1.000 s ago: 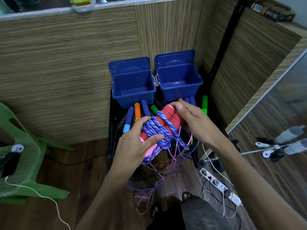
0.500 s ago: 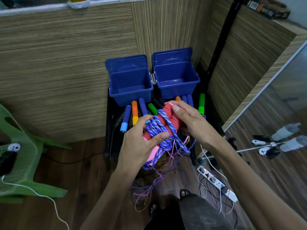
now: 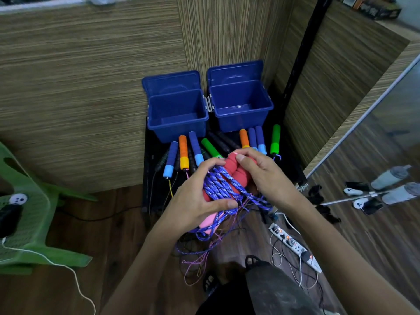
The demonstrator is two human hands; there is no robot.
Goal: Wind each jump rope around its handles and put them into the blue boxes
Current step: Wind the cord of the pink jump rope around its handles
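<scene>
Both hands grip 2 red handles (image 3: pixel 235 172) wrapped in blue rope (image 3: pixel 219 186), left hand (image 3: pixel 195 204) and right hand (image 3: pixel 264 176), just before 2 blue boxes (image 3: pixel 177 129).

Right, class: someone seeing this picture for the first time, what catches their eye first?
Centre frame, the left hand and right hand grip red handles wrapped in blue rope. Behind them two open blue boxes stand against the wooden wall, with colourful handles lined up in front.
</scene>
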